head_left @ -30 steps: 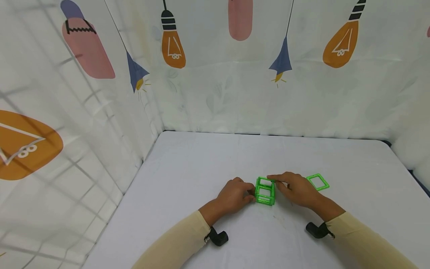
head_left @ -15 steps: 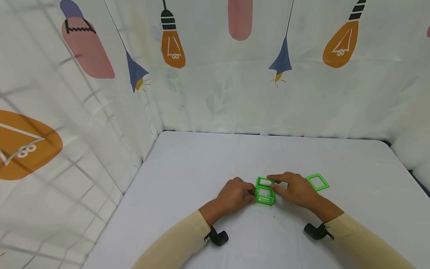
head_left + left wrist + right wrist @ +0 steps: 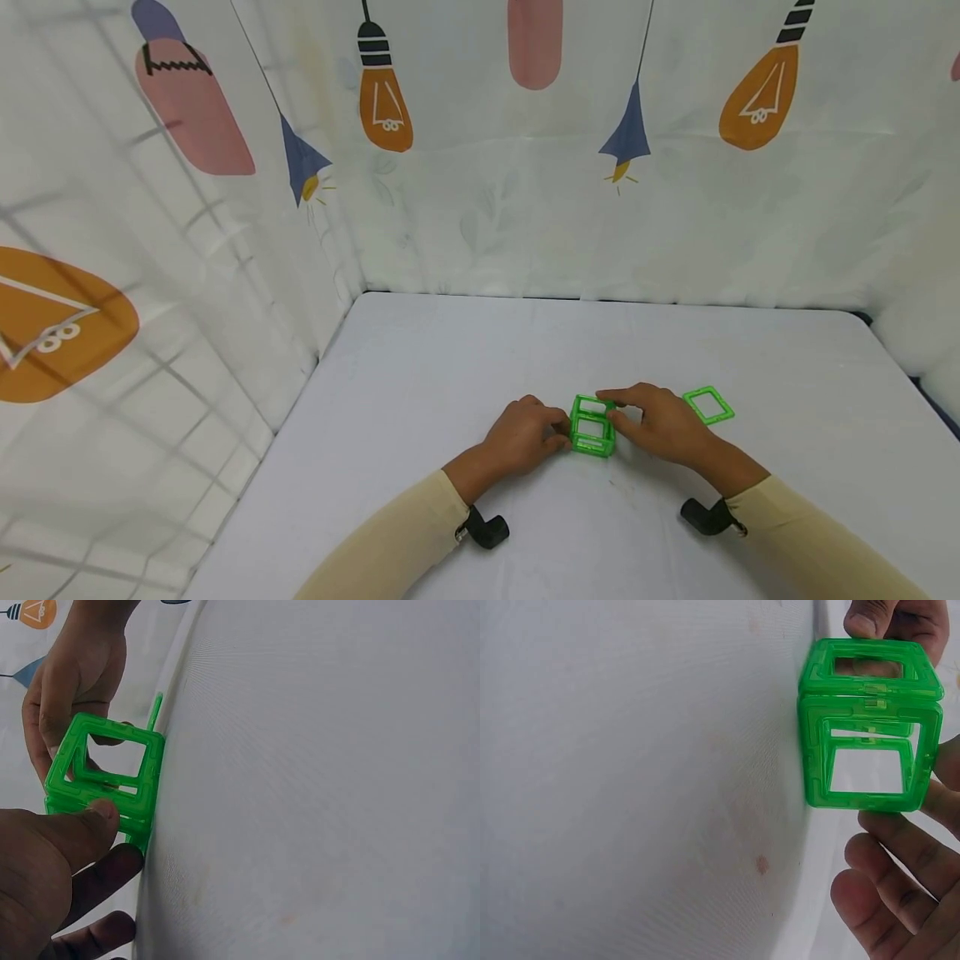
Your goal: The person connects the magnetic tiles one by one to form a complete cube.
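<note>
A small cube of green see-through frame tiles (image 3: 592, 435) stands on the white table (image 3: 465, 375) between both hands. My left hand (image 3: 528, 432) grips its left side, and the thumb (image 3: 96, 819) presses on a face. My right hand (image 3: 658, 421) holds the right side with the index finger stretched over the top far edge. In the left wrist view the right hand's fingers (image 3: 52, 712) lie along the far side of the cube (image 3: 105, 776). The right wrist view shows the cube (image 3: 866, 735) with square open faces, and fingers (image 3: 892, 877) curled just below it.
One loose green square tile (image 3: 708, 405) lies flat just right of my right hand. Printed cloth walls (image 3: 187, 275) with lamp drawings close off the table at the left and back. Black camera mounts (image 3: 486, 529) sit on both wrists.
</note>
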Tool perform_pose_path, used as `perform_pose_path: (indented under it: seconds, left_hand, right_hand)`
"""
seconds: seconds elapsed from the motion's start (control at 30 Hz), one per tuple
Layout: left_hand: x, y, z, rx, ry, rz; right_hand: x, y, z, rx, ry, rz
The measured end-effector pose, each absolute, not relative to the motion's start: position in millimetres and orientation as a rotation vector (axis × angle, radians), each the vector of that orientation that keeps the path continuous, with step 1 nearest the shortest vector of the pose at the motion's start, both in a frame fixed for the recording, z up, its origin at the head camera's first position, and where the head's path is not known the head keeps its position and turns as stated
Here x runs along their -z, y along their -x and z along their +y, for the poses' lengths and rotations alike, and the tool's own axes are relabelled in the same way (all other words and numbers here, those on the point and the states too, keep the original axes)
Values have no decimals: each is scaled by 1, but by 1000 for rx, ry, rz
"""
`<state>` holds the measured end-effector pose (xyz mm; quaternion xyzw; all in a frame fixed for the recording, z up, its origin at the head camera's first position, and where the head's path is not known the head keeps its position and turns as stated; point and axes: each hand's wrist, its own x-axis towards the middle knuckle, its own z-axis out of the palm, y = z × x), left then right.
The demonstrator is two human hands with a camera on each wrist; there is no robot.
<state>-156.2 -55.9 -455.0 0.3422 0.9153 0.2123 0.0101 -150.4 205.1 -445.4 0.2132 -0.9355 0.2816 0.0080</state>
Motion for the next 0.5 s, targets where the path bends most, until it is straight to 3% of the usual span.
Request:
perform_pose_path:
  seconds: [0.5]
  left_hand:
    - [455, 163, -57, -848, -946, 2749]
  right_hand:
    - [440, 147, 208, -889, -629, -2955]
